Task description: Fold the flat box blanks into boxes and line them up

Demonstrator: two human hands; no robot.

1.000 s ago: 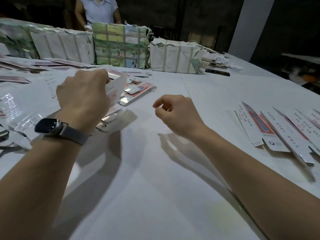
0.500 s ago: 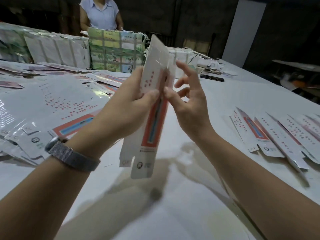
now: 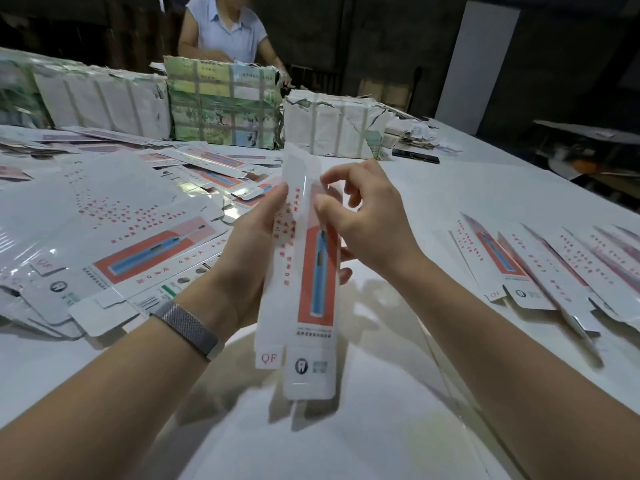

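I hold one long white box blank (image 3: 311,292) upright over the table, its red panel with a blue toothbrush picture facing me. My left hand (image 3: 249,258) grips its left side from behind, thumb on the front. My right hand (image 3: 367,220) pinches the blank's upper right edge with thumb and curled fingers. A big heap of flat blanks (image 3: 114,244) lies at the left. Several folded boxes (image 3: 554,271) lie side by side in a row at the right.
Wrapped bundles of stock (image 3: 221,102) stand along the far side of the white table (image 3: 346,427). A person (image 3: 221,29) stands behind them. A dark flat object (image 3: 415,156) lies near the far right bundle.
A second ago my left hand reached into the heap while my right was free. Now both hands hold the lifted blank, which has come lower and closer to me.
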